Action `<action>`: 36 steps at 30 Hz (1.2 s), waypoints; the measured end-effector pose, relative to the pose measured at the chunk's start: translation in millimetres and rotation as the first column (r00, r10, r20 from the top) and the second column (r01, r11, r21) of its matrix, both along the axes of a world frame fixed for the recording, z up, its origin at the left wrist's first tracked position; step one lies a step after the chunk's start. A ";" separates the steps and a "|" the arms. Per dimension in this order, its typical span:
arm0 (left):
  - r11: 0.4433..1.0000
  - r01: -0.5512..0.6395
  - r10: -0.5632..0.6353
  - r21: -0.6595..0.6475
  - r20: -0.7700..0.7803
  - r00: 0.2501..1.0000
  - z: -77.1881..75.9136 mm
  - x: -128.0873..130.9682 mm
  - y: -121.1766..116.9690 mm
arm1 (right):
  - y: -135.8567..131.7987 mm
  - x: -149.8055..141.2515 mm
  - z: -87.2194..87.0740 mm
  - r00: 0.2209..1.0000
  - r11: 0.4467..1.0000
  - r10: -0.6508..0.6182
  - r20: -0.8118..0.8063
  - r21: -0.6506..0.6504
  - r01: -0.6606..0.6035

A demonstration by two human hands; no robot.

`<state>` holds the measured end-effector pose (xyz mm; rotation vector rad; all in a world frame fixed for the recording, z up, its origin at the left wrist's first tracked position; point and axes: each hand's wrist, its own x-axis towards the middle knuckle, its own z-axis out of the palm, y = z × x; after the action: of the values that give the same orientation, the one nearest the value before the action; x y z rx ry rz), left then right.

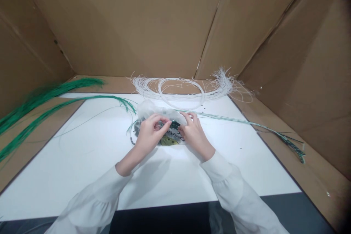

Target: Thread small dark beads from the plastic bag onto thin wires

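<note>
My left hand (149, 133) and my right hand (193, 131) meet over a small dish (168, 140) of dark green beads, partly covered by a clear plastic bag (153, 109). The left fingers pinch together around a thin thread just above the beads. My right hand curls at the bag's edge beside the dish, fingertips pinched on something too small to name. A thin green-beaded strand (246, 122) runs from the hands out to the right and ends off the white board (82, 161).
Coils of white wire (181, 87) lie behind the dish. Bundles of green wire (41, 106) fan out at the left. Cardboard walls (137, 22) close in the back and both sides. A few loose beads dot the board at right.
</note>
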<state>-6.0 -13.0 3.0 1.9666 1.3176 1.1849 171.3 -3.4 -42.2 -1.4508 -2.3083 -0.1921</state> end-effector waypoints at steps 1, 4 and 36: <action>1.000 -0.001 0.001 -0.007 0.002 1.000 0.3 0.1 0.0 | 0.3 -0.6 0.3 1.000 1.000 -0.001 -0.005 0.001 0.001; 1.000 -0.011 0.011 -0.018 0.002 1.000 1.2 0.2 -0.1 | 0.6 -0.7 3.0 0.999 1.000 0.004 -0.042 -0.009 -0.005; 0.990 0.052 -0.067 0.133 0.109 0.992 1.1 1.8 -6.4 | -9.2 -6.1 31.0 -0.061 0.836 -0.246 -0.967 -0.180 -0.518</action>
<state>-4.2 -19.4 4.2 1.9821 1.1423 1.3628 165.3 -12.6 -11.2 -0.7973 -1.0475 1.3295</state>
